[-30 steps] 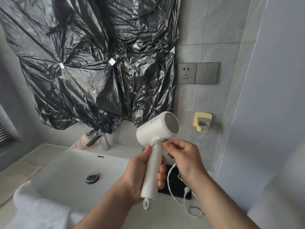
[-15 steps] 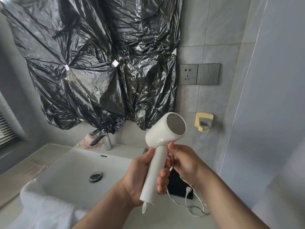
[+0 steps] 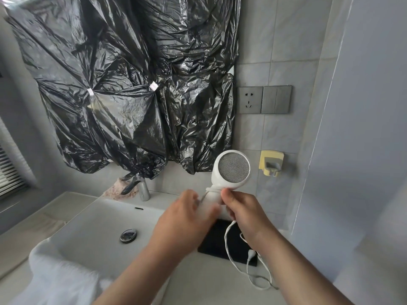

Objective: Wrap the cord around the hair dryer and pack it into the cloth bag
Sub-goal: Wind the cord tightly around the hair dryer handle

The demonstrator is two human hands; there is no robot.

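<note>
The hair dryer point(image 3: 231, 171) is up in the air at centre right of the frame, grille facing you and handle pointing down, over the counter's right end. The cord point(image 3: 211, 190) has a turn or two around the neck where the handle meets the head. The rest hangs in a loose loop down to the plug point(image 3: 251, 253).

Your right hand point(image 3: 244, 211) pinches the top of the handle, thumb against the neck. Your left hand point(image 3: 187, 214) is blurred at the handle's left side with a strand of cord leading into it, and I cannot tell what its fingers grip.

Lay each turn snug just beside the last, working down the handle. Let the right thumb pin the wrap so it cannot spring loose. Feed the slack evenly so the plug does not swing.

Below lies a black flat piece point(image 3: 217, 241), perhaps the cloth bag, though I cannot tell. The sink point(image 3: 88, 225) and the faucet point(image 3: 142, 189) sit to the left. The yellow holder point(image 3: 271, 162) on the wall is near the dryer's head, so turn the dryer away from it. Open room lies toward you.
</note>
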